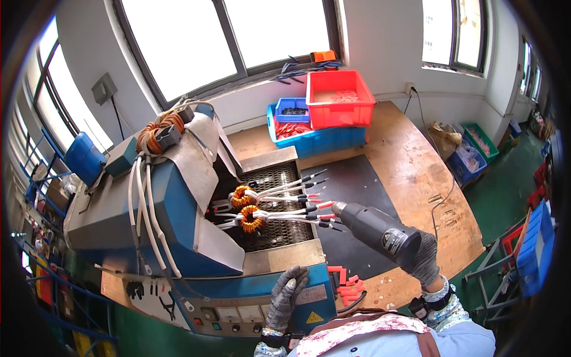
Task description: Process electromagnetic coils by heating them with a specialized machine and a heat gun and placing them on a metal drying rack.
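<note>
My right hand (424, 262), in a grey glove, grips a dark heat gun (377, 231). Its nozzle points left at the red sleeve (326, 204) on a lead end, very close to it. Two copper-wound ring coils (253, 219) lie side by side on the metal mesh belt (275, 176) of a blue machine (160, 208). Their white leads (285, 216) stretch right, past the belt's end, with black and red sleeves near the tips. My left hand (286, 297), gloved too, is at the machine's front edge, fingers together and curled, nothing visible in them.
Loose red sleeves (347, 284) lie by the machine's front corner. A black mat (351, 187) covers part of the wooden table (410, 160). Red (340, 113) and blue bins (321, 143) stand at the back. Another coil (160, 132) sits on the machine. A cord (436, 205) crosses the table's right side.
</note>
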The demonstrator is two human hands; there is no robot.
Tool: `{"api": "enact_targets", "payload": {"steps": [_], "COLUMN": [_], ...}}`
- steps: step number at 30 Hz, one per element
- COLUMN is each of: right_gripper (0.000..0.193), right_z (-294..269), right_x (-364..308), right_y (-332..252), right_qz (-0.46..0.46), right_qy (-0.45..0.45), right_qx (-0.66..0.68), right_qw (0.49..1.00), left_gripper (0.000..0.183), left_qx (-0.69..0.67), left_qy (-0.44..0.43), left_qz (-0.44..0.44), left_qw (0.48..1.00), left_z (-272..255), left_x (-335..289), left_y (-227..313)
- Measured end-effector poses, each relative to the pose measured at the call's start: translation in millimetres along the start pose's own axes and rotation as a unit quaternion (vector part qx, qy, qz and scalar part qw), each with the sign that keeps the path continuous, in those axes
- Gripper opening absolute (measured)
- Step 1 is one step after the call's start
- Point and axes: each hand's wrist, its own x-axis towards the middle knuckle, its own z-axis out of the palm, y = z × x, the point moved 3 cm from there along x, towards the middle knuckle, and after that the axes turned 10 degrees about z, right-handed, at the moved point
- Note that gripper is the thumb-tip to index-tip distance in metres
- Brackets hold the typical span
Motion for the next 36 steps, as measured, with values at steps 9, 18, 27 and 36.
{"api": "enact_targets", "payload": {"steps": [9,18,27,36], "right_gripper": [0.054,0.053,0.053,0.056], "right_z": [4.6,3.6,3.7,-0.4], "right_x": [3.4,8.9,9.4,9.5], "right_y": [12.1,20.4,25.9,20.9], "right_qz": [-0.035,-0.028,-0.032,-0.042], "right_qy": [0.015,-0.007,-0.020,-0.015], "right_qx": [-0.081,-0.080,-0.095,-0.060], "right_qw": [0.996,0.996,0.995,0.997], "left_gripper": [0.042,0.042,0.041,0.040], "left_qx": [0.000,-0.011,-0.004,-0.007], "left_qy": [-0.004,-0.007,-0.007,-0.004], "left_qz": [0.005,0.008,0.007,-0.001], "left_qw": [1.000,1.000,1.000,1.000], "left_z": [-0.9,-1.4,-0.5,-2.1], "left_x": [-0.2,-0.2,-0.9,-1.4], "left_y": [-0.9,-2.4,-1.3,-1.7]}}
